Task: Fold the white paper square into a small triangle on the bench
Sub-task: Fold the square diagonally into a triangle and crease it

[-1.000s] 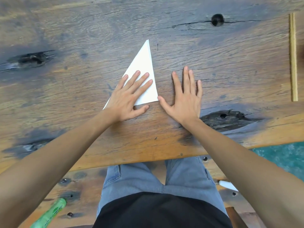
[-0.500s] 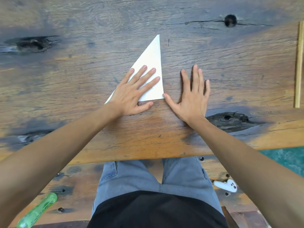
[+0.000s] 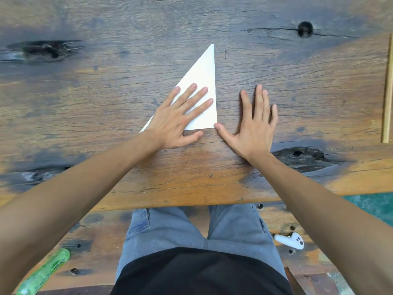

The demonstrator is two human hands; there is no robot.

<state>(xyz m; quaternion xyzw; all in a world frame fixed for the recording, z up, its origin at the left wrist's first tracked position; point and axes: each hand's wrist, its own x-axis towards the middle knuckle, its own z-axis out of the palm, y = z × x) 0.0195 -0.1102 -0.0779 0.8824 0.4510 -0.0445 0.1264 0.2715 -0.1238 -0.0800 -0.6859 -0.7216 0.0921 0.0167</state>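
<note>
Pinned flat mid-surface under splayed left hand: paper triangle, tip at 12 o'clock. Right hand, grip wide, thumb touching corner at 3 o'clock. Risk: layers skewing if pressure lifts.

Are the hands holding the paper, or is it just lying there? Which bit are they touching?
Nothing is gripped. The left hand lies flat on the white paper triangle, pinning its lower left part to the bench. The right hand only thumbs the near right corner.
</note>
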